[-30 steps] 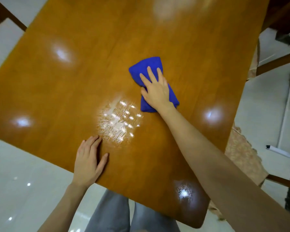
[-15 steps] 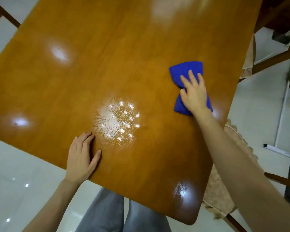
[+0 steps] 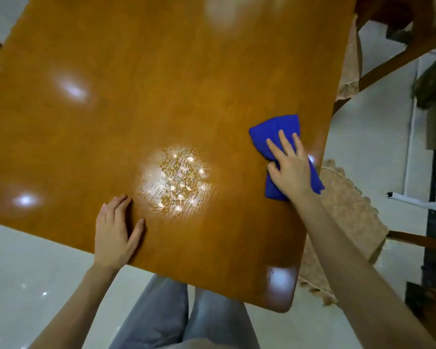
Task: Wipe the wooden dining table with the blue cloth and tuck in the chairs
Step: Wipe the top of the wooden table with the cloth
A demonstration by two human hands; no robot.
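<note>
Your right hand (image 3: 291, 170) presses the blue cloth (image 3: 269, 129) flat, fingers straight, at the table (image 3: 161, 71)'s right edge to wipe; your left hand (image 3: 113, 233), flat and gripping nothing, braces the near edge.

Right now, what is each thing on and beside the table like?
Wooden table, shiny, with a streaky patch near the middle.
Blue cloth, bunched, lying near the table's right edge.
Right hand, fingers straight, pressing on the cloth.
Left hand, flat on the table by the near edge.
Chair, cushioned seat partly under the table's right side.
</note>
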